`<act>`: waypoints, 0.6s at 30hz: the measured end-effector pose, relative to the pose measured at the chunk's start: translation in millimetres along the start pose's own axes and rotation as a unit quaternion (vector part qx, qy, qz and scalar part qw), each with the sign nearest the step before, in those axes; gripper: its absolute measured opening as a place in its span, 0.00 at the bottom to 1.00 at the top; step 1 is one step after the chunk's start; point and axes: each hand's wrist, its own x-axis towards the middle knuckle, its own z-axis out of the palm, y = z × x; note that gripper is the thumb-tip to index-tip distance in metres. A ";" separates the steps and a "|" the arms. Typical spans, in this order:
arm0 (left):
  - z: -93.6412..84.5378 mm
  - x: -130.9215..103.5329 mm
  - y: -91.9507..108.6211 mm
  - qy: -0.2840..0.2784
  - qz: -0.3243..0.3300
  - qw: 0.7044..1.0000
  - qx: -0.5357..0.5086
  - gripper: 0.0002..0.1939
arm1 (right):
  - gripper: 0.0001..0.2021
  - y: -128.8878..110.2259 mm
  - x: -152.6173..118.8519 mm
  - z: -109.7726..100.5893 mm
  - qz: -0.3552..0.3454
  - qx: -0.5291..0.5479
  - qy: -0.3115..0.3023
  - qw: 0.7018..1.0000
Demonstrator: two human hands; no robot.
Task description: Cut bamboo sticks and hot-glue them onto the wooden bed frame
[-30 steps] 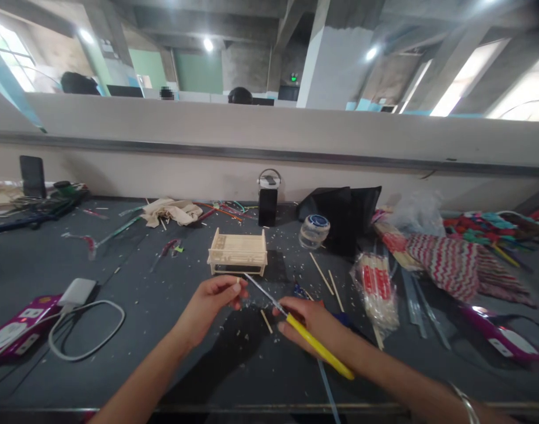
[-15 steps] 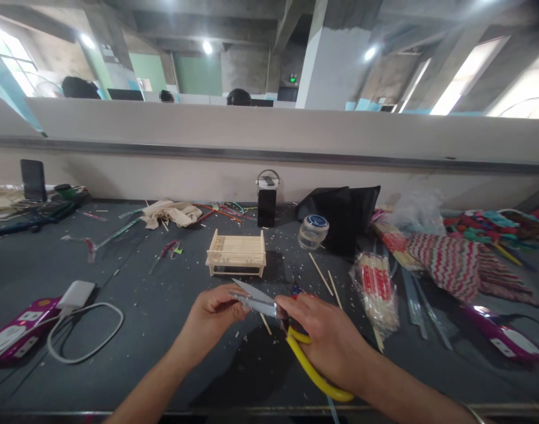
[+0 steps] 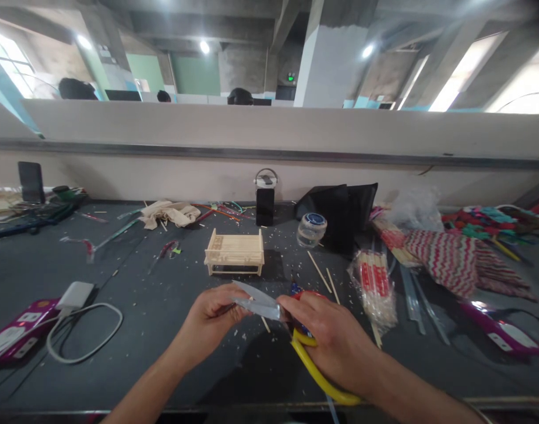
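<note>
Yellow-handled scissors (image 3: 311,368) are gripped in my right hand (image 3: 331,330), their blades pointing left. The fingers of my left hand (image 3: 212,318) are pinched together at the blade tips; a tiny pale piece shows at the fingertips, too small to name. Just beyond my hands stands a small wooden stick model (image 3: 235,252), upright on the dark table (image 3: 163,377). Thin wooden sticks (image 3: 319,271) and pale scraps lie around.
Behind the model stand a black phone (image 3: 265,206) and a lidded jar (image 3: 312,229). To the right are bagged sticks (image 3: 375,282) and striped knitting (image 3: 446,259). A purple power strip (image 3: 25,330) with a white charger (image 3: 75,296) lies left.
The scissor blades have come closer together. My right hand and the scissors have shifted slightly right, and my left hand remains by the tips.
</note>
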 end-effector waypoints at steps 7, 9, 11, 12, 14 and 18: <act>1.8 0.6 -1.5 -0.003 0.008 1.000 -0.006 0.06 | 0.23 2.9 -1.8 6.9 -0.015 -0.024 0.015 0.999; 2.3 0.8 -2.7 -0.005 0.000 1.000 0.002 0.06 | 0.21 4.1 -2.2 9.2 -0.017 -0.026 0.011 0.999; 2.9 0.2 -5.0 -0.003 -0.015 1.000 0.017 0.07 | 0.20 4.8 -2.6 11.6 -0.016 -0.025 0.002 1.000; 3.3 -0.5 -6.5 0.001 -0.025 0.999 0.024 0.08 | 0.20 5.0 -2.8 12.8 -0.013 -0.024 -0.004 1.000; 4.2 -3.0 -10.6 0.006 -0.050 0.998 0.036 0.09 | 0.20 5.4 -3.0 15.2 0.002 -0.026 -0.013 1.000; 1.8 -11.4 -23.0 0.051 -0.138 0.989 -0.008 0.07 | 0.18 9.6 -2.8 24.1 0.075 -0.038 0.004 0.996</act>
